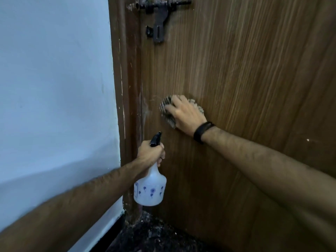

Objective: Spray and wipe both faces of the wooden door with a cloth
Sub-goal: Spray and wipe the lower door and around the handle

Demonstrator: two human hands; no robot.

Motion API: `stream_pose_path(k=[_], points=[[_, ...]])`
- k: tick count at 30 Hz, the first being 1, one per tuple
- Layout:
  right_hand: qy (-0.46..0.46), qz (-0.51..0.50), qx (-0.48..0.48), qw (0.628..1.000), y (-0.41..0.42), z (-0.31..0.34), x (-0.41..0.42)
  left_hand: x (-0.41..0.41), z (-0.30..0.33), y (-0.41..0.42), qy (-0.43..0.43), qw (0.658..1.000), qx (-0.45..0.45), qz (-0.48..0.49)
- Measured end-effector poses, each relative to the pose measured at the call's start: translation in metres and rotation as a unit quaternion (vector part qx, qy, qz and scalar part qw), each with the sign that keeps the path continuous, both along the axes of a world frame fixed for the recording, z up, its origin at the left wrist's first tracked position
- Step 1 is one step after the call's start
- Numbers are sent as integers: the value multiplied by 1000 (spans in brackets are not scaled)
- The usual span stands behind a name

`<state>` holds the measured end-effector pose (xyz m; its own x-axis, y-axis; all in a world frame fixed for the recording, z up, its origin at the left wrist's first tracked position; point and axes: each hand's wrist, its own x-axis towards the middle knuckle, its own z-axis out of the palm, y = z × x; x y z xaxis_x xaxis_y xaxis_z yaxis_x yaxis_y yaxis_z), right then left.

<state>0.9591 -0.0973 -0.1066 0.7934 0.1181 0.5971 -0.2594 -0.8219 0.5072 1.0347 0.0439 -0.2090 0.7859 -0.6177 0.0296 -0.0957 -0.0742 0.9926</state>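
Note:
The brown wooden door [245,73] fills the right half of the head view. My right hand [185,113] presses a bunched striped cloth [166,110] flat against the door's face, fingers spread over it, a black band on the wrist. Lower left, my left hand [150,153] grips the neck of a white spray bottle [150,188] with a black nozzle and blue flower print, held upright close to the door's edge.
A black sliding latch [160,17] is fixed at the door's upper left. The brown door frame [127,88] runs down beside a pale blue wall [54,88]. Dark speckled floor [154,233] lies at the bottom.

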Motion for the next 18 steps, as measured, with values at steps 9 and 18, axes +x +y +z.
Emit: stream_pose_path(k=[9, 18], points=[[172, 17, -24, 985, 9, -39, -11, 13, 5, 10, 2, 1000, -18, 18], [31, 6, -22, 999, 13, 14, 23, 22, 1, 14, 15, 999, -28, 10]])
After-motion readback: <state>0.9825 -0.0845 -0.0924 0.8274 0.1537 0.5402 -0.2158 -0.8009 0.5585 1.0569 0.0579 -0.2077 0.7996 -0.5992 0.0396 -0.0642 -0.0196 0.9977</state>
